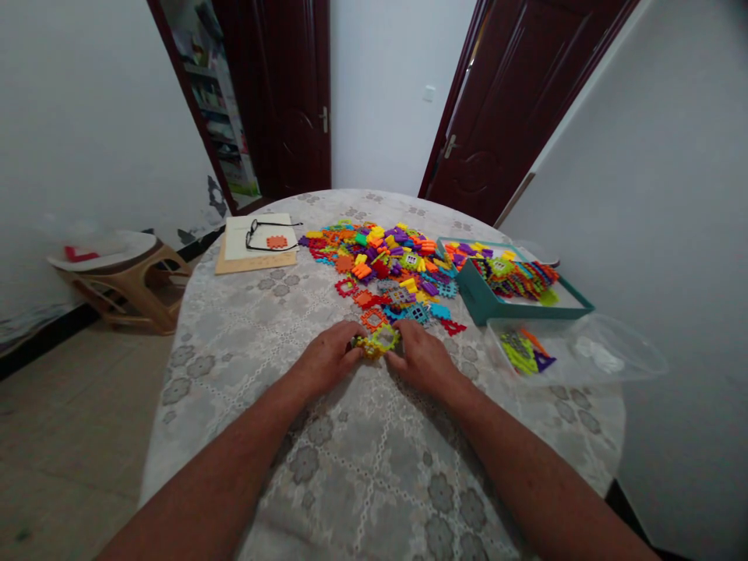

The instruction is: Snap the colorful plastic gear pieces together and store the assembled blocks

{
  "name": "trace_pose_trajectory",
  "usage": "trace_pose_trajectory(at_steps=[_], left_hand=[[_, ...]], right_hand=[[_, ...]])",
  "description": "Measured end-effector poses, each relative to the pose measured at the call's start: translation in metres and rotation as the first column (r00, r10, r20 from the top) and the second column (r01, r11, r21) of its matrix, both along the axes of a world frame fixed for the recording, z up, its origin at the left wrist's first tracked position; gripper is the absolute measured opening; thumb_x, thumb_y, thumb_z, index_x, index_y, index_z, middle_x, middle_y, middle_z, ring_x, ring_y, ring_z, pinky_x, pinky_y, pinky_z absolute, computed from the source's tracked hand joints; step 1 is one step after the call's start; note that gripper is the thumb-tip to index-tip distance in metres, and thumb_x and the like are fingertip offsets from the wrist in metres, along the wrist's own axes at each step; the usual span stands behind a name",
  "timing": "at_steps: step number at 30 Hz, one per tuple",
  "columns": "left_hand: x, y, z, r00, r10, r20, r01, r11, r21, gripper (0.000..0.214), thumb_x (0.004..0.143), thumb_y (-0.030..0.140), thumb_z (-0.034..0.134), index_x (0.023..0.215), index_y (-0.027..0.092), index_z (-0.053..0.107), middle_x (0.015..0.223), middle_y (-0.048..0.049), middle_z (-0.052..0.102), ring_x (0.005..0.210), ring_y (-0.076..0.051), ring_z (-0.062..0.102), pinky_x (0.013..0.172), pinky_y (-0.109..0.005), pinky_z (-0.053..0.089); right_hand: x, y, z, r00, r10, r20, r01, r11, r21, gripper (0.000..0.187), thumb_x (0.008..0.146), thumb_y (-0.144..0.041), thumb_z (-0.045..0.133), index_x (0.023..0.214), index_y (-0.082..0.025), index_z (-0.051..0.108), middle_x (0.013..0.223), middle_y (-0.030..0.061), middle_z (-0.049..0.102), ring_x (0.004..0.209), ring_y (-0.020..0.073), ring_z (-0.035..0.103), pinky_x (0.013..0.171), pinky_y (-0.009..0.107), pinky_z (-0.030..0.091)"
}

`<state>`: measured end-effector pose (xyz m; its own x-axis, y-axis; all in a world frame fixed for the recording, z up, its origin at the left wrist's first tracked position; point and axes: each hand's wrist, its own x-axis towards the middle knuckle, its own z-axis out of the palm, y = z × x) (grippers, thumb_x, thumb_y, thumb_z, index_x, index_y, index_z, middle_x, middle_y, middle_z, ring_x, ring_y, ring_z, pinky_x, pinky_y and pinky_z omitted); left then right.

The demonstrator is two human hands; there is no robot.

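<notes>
Between my two hands, just above or on the table, is a small cluster of yellow-green interlocking building pieces (382, 340), with a square opening on its right part. My left hand (330, 357) grips its left end between thumb and fingers. On the right end, the thumb and fingers of my right hand (421, 355) close round the edge. Directly beyond lie an orange square frame piece (372, 318) and a blue window piece (418, 313). A large heap of colourful plastic building pieces (379, 253) spreads behind them.
A teal box (476, 300) holding stacked pieces stands on the right. In front of it, a clear plastic container (561, 374) holds several green, orange and purple pieces. Paper (237, 234) with black glasses (250, 237) lies back left. A patterned cloth (374, 460) covers the table.
</notes>
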<state>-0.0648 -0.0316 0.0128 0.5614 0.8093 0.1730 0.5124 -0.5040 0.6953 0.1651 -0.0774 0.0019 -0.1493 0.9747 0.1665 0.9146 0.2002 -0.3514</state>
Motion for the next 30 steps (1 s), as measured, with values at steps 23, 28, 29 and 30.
trace_pose_trajectory(at_steps=[23,28,29,30], left_hand=[[0.008,-0.004,0.005,1.0,0.0,-0.026,-0.001,1.0,-0.026,0.014,0.092,0.026,0.062,0.104,0.023,0.068,0.097,-0.0039,0.073,0.084,-0.02,0.064,0.079,-0.033,0.047],[0.01,-0.004,0.0,0.999,-0.023,-0.024,0.022,1.0,-0.011,0.016,0.092,0.03,0.064,0.106,0.022,0.068,0.1,-0.0046,0.073,0.087,-0.021,0.064,0.082,-0.034,0.048],[0.01,-0.003,-0.001,1.0,-0.021,-0.021,0.02,1.0,-0.014,0.018,0.093,0.03,0.064,0.108,0.023,0.068,0.102,-0.0049,0.073,0.088,-0.021,0.065,0.083,-0.034,0.048],[0.01,-0.002,-0.003,1.0,-0.018,-0.016,0.017,1.0,-0.017,0.02,0.093,0.031,0.064,0.11,0.023,0.069,0.103,-0.0053,0.074,0.089,-0.021,0.065,0.084,-0.034,0.049]], right_hand=[[0.039,0.029,-0.02,0.954,-0.298,-0.046,0.299,0.917,0.264,0.052,0.096,-0.028,0.064,0.145,-0.014,0.054,0.134,0.0213,0.062,0.125,0.034,0.059,0.105,0.048,0.051],[0.043,0.035,-0.023,0.955,-0.281,-0.097,0.296,0.92,0.257,0.052,0.093,-0.025,0.067,0.143,-0.017,0.056,0.132,0.018,0.061,0.12,0.0317,0.061,0.102,0.046,0.053],[0.043,0.036,-0.022,0.963,-0.232,-0.137,0.263,0.921,0.287,0.048,0.093,-0.022,0.065,0.14,-0.018,0.058,0.13,0.0171,0.062,0.121,0.0311,0.06,0.104,0.046,0.052],[0.043,0.036,-0.021,0.969,-0.173,-0.175,0.222,0.921,0.319,0.043,0.094,-0.019,0.062,0.137,-0.018,0.061,0.127,0.0161,0.064,0.121,0.0304,0.06,0.105,0.046,0.051]])
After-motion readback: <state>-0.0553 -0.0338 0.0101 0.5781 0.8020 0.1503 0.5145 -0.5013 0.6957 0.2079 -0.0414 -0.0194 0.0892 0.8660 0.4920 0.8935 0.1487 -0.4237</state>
